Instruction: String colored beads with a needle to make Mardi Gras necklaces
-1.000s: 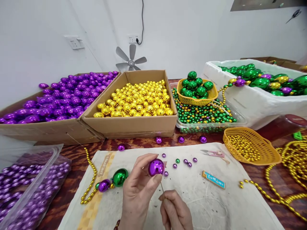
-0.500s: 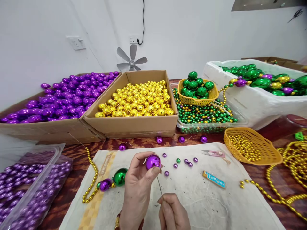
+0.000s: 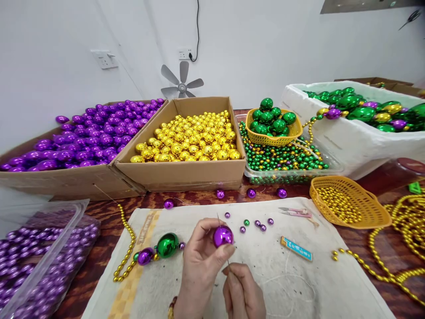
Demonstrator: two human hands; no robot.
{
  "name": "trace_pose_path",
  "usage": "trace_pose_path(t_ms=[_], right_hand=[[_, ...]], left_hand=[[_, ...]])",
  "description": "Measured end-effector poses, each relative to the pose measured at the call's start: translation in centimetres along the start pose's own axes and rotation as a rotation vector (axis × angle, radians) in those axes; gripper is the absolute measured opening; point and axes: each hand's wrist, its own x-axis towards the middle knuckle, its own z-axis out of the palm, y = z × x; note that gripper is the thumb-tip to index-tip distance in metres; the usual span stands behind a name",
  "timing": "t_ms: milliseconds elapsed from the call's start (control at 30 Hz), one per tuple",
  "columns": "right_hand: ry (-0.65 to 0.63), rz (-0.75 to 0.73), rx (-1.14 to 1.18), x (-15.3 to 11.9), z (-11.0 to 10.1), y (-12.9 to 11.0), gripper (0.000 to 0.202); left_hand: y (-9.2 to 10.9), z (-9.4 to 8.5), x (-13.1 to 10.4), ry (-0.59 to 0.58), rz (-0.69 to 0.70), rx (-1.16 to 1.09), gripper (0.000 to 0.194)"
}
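Observation:
Between thumb and fingers, my left hand (image 3: 204, 261) grips a shiny purple bead (image 3: 223, 236). A thin needle (image 3: 218, 219) passes through that bead, its tip showing above it. My right hand (image 3: 242, 288) pinches the needle's lower end just beneath the bead. Left of my hands lies a beaded strand with a large green bead (image 3: 167, 245), a purple bead (image 3: 145, 256) and a string of small gold beads (image 3: 123, 217). Small purple beads (image 3: 257, 223) and one small green bead (image 3: 246, 222) lie loose on the cloth (image 3: 252, 261) beyond my hands.
Behind stand a box of purple beads (image 3: 59, 181), a box of gold beads (image 3: 186, 175), a clear tray (image 3: 288, 177) and a white foam box (image 3: 365, 146). Pink thread snips (image 3: 295, 212), a blue-labelled piece (image 3: 296, 248) and a yellow basket (image 3: 372, 217) lie right.
The purple bead in my left hand has moved right and down, closer to my right hand. The needle now goes through it, its tip out above.

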Motion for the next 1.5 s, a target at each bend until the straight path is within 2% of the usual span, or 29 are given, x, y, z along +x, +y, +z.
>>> trace_pose_path(t_ms=[100,233,333,500,600,767,833,900,1000,1067,1167,1267,1500], right_hand=[[-0.064,0.007,0.065,1.4,-0.4,-1.5,0.039],[-0.165,0.136,0.192,2.8,-1.1,-2.6,0.036],[-0.199,0.176,0.249,3.1,-1.8,-2.3,0.036],[-0.243,0.106,0.192,2.3,-3.2,-1.2,0.033],[-0.233,0.186,0.223,1.8,-3.9,-0.4,0.030],[-0.108,0.340,0.362,1.5,-5.3,1.1,0.031],[-0.077,0.366,0.373,1.2,-6.4,1.8,0.031],[-0.017,0.380,0.362,0.8,-7.6,2.4,0.029],[0.067,0.385,0.336,0.2,-9.4,3.0,0.029],[0.088,0.381,0.322,-0.2,-10.1,3.4,0.029],[0.103,0.366,0.310,-0.8,-10.6,3.9,0.029],[0.115,0.348,0.296,-1.3,-10.8,4.3,0.028],[0.067,0.334,0.269,-1.5,-11.3,4.5,0.027]], left_hand=[[-0.6,0.0,-0.4,0.009,0.015,0.023,0.031],[-1.2,-0.2,-0.4,-0.016,-0.041,0.132,0.033],[-1.7,-0.5,-0.3,-0.041,-0.124,0.137,0.034],[-2.3,-0.2,0.0,-0.012,-0.195,0.040,0.035],[-3.4,0.2,-0.5,-0.015,-0.207,0.090,0.039],[-5.8,0.2,-2.3,-0.245,-0.257,0.281,0.035],[-6.1,0.0,-2.2,-0.289,-0.200,0.374,0.032],[-6.0,0.2,-1.1,-0.305,-0.073,0.525,0.029],[-6.3,1.2,1.5,-0.385,0.204,0.949,0.027],[-7.0,2.2,3.2,-0.435,0.324,1.192,0.026],[-8.6,3.5,4.8,-0.446,0.357,1.338,0.021],[-9.8,4.1,5.3,-0.445,0.372,1.445,0.018],[-10.4,4.5,5.2,-0.428,0.387,1.567,0.018]])
